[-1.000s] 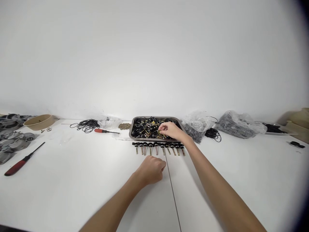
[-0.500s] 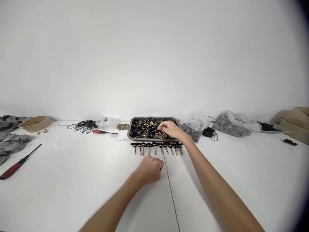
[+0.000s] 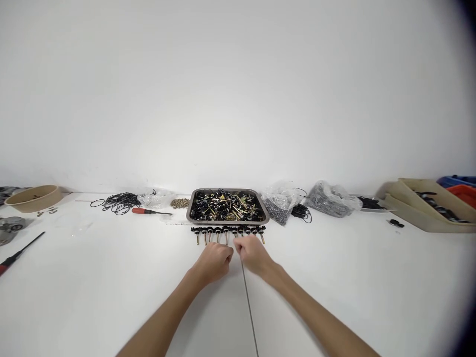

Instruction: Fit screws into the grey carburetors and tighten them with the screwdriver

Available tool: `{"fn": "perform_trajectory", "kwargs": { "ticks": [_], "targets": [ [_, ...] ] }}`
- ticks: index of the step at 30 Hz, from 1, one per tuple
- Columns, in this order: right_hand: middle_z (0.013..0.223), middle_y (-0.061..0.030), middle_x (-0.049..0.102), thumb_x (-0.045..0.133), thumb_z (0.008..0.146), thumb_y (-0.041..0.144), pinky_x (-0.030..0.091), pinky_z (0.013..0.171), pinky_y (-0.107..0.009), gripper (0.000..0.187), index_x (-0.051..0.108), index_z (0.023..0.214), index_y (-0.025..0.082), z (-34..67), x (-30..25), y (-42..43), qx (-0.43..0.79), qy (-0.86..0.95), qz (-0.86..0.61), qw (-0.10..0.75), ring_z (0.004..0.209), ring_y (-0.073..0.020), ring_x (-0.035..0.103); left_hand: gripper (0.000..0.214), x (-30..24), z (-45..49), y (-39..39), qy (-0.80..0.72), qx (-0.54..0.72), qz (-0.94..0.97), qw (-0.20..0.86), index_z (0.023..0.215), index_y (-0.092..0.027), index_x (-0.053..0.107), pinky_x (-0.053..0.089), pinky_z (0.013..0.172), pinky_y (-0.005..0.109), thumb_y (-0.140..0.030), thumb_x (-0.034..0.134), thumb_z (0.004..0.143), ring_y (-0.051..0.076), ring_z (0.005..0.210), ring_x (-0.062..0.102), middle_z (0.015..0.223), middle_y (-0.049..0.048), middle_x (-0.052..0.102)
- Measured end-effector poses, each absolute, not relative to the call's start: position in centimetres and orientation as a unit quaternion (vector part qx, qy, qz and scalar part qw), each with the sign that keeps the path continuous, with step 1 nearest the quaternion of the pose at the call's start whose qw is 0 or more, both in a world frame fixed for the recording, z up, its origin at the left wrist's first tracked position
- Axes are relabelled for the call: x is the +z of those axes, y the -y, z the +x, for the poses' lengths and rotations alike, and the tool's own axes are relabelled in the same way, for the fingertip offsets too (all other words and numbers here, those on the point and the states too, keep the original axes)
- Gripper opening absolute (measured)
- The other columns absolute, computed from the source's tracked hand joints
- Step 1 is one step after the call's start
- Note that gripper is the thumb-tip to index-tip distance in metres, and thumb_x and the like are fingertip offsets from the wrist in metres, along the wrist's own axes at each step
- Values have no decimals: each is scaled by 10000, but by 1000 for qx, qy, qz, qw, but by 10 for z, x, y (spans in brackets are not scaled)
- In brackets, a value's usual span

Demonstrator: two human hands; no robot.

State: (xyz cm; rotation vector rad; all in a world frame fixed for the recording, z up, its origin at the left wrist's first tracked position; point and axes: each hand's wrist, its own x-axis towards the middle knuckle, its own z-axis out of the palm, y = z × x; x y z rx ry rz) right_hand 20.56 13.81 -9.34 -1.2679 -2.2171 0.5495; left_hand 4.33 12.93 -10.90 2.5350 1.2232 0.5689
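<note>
My left hand (image 3: 213, 261) is closed, its fingers curled inward just in front of a row of brass-stemmed parts with black heads (image 3: 217, 232). Close beside it, my right hand (image 3: 253, 254) is also closed, fingertips pinched toward the left hand. Whatever either hand holds is hidden by the fingers. Behind the row stands a metal tray (image 3: 227, 222) heaped with loose black and brass parts (image 3: 226, 204). The right hand covers the lower ends of some stems in the row.
Left of the tray lie small brass pieces (image 3: 180, 203), a red-handled screwdriver (image 3: 143, 211) and black rubber rings (image 3: 121, 202). To the right are plastic bags of small parts (image 3: 330, 198) and beige bins (image 3: 412, 213). Another screwdriver (image 3: 20, 252) rests at far left.
My right hand has left the tray and come back toward me, beside the left hand. The left hand stays closed in about the same place. The view has turned slightly right.
</note>
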Motion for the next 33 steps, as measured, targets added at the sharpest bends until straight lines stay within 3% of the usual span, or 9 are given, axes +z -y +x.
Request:
{"fn": "perform_trajectory", "kwargs": {
  "ticks": [4, 8, 14, 17, 21, 27, 33],
  "targets": [
    [459, 7, 336, 368, 600, 112, 200, 508, -247, 113, 309, 524, 172, 203, -126, -120, 221, 823, -450, 267, 460, -111, 284, 175, -111, 43, -131, -423, 210, 873, 120, 502, -148, 423, 185, 510, 244, 15, 396, 559, 100, 475, 308, 490, -3, 453],
    [454, 13, 280, 321, 615, 134, 202, 508, -238, 112, 268, 522, 168, 207, -133, -125, 242, 806, -413, 349, 454, -103, 277, 211, -98, 41, -128, -437, 215, 869, 87, 545, -154, 469, 233, 521, 246, 35, 378, 573, 116, 521, 392, 535, 5, 490],
    [448, 13, 258, 291, 549, 146, 179, 497, -235, 68, 248, 501, 167, 216, -137, -137, 308, 758, -408, 406, 465, -100, 266, 312, -70, 2, -144, -511, 408, 756, 35, 715, -163, 538, 448, 703, 251, 47, 324, 629, 148, 787, 553, 773, 44, 590],
    [449, 12, 270, 289, 525, 142, 166, 493, -235, 54, 250, 497, 168, 217, -137, -137, 328, 745, -406, 415, 474, -101, 271, 416, -64, -45, -166, -634, 317, 702, -64, 944, -169, 569, 471, 829, 305, 22, 355, 644, 178, 975, 551, 1010, 65, 603],
    [440, 14, 293, 295, 507, 127, 176, 497, -234, 52, 267, 479, 161, 216, -135, -139, 334, 742, -402, 419, 471, -96, 289, 535, -61, -114, -196, -687, 226, 681, -110, 1125, -117, 541, 334, 1007, 482, 33, 379, 637, 302, 1197, 424, 1217, 157, 525],
    [431, 17, 313, 287, 501, 94, 193, 494, -224, 71, 283, 464, 154, 216, -132, -142, 334, 735, -409, 426, 465, -88, 312, 596, -74, -169, -217, -727, 85, 674, -101, 1187, -109, 524, 306, 1008, 502, 15, 410, 615, 322, 1229, 392, 1233, 176, 524],
    [424, 21, 320, 281, 495, 65, 191, 477, -216, 93, 281, 461, 152, 216, -131, -141, 341, 739, -405, 417, 452, -81, 317, 436, -89, -181, -221, -763, 35, 636, -113, 1082, -92, 578, 284, 973, 529, -85, 404, 682, 381, 1182, 378, 1161, 223, 488]
  ]
}}
